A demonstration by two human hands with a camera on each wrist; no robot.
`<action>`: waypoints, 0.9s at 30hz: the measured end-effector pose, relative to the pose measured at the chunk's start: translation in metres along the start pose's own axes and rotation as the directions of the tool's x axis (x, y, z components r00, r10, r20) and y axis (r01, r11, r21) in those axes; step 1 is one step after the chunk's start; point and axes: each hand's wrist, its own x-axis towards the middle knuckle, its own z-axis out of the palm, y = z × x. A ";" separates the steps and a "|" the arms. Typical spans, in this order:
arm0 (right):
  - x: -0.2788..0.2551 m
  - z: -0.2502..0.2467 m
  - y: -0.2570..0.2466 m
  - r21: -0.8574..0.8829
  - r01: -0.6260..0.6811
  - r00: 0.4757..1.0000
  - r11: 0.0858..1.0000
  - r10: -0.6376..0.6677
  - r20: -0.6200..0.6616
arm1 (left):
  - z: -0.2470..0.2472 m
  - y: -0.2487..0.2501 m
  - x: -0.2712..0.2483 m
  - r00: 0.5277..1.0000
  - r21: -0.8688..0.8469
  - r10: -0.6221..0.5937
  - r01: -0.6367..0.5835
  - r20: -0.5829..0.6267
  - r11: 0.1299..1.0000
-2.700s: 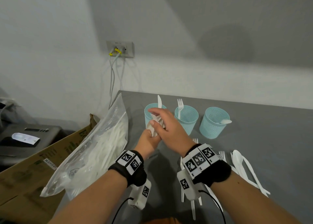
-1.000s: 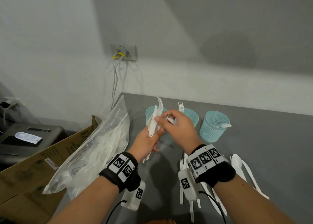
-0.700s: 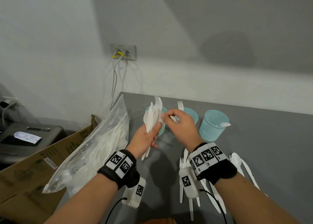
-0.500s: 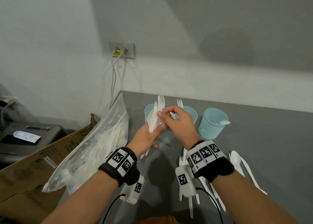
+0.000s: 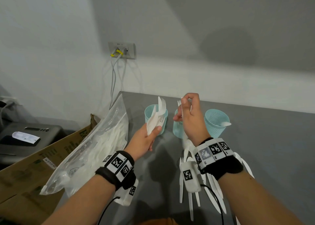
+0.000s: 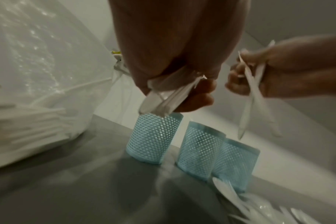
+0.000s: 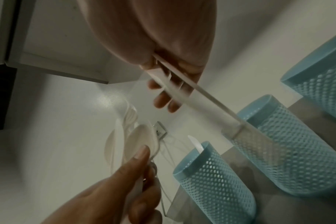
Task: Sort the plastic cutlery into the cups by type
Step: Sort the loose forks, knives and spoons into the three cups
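Since half a second ago the right hand (image 5: 190,115) has drawn apart from the left hand (image 5: 144,139), pinching white cutlery (image 6: 249,94), type unclear, above the middle cup (image 6: 199,153). Left hand grips a mixed bundle (image 5: 156,117) near the desk's far edge.

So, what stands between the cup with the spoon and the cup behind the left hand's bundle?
In the head view, the middle cup stands between them, partly hidden by the right hand, which holds a white piece above it.

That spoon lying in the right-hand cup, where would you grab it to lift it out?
Pinch the spoon by its bowl, the only part that shows, resting on the rim of the right cup. Come from above on the cup's right side: the handle is down inside the mesh, and the right hand is nearest, though it now holds another piece.
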 end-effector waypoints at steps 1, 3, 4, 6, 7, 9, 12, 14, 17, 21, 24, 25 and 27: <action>0.000 0.001 0.000 -0.006 0.006 1.000 1.000 -0.006 0.026 | 0.001 -0.002 0.000 1.000 0.025 0.011 -0.010 -0.010 1.000; -0.001 0.004 -0.001 -0.065 0.002 0.997 0.998 0.003 0.074 | 0.002 -0.003 0.000 0.999 0.060 0.027 -0.025 -0.034 0.998; -0.002 0.005 0.001 -0.089 -0.008 0.996 0.996 0.016 0.091 | 0.003 -0.004 0.000 0.998 0.079 0.041 -0.037 -0.040 0.996; -0.004 0.008 0.005 -0.113 -0.027 0.994 0.993 0.039 0.102 | 0.004 -0.002 0.000 0.997 0.086 0.063 -0.059 -0.051 0.995; -0.005 0.008 0.006 -0.126 -0.038 0.994 0.991 0.050 0.095 | 0.004 -0.001 0.000 0.996 0.074 0.067 -0.063 -0.059 0.995; -0.008 0.009 0.008 -0.164 -0.056 0.994 0.985 0.071 0.087 | 0.004 0.001 0.000 0.996 0.035 0.055 -0.053 -0.063 0.998; -0.010 0.011 0.010 -0.231 -0.049 0.989 0.972 0.078 0.122 | 0.006 0.004 -0.001 0.999 -0.020 0.019 -0.020 -0.045 1.000; -0.010 0.010 0.009 -0.250 -0.047 0.986 0.967 0.085 0.143 | 0.007 0.004 -0.001 0.999 -0.030 0.000 -0.001 -0.034 1.000; -0.010 0.007 0.008 -0.279 -0.051 0.984 0.959 0.095 0.149 | 0.008 0.002 -0.003 1.000 -0.038 -0.009 0.009 -0.001 0.999; -0.008 0.006 0.006 -0.310 0.022 0.982 0.951 0.038 0.188 | 0.009 0.001 -0.003 1.000 -0.018 -0.001 0.001 0.008 1.000; -0.006 0.005 0.006 -0.313 0.041 0.980 0.949 0.022 0.197 | 0.008 -0.002 -0.001 1.000 -0.022 -0.007 0.007 0.004 1.000; -0.005 0.005 0.005 -0.303 0.041 0.980 0.952 0.021 0.200 | 0.007 -0.003 0.000 1.000 -0.029 -0.015 0.015 0.004 0.999; -0.004 0.005 0.002 -0.260 0.026 0.983 0.965 0.023 0.184 | 0.006 -0.007 0.002 1.000 -0.034 -0.027 0.027 0.001 0.999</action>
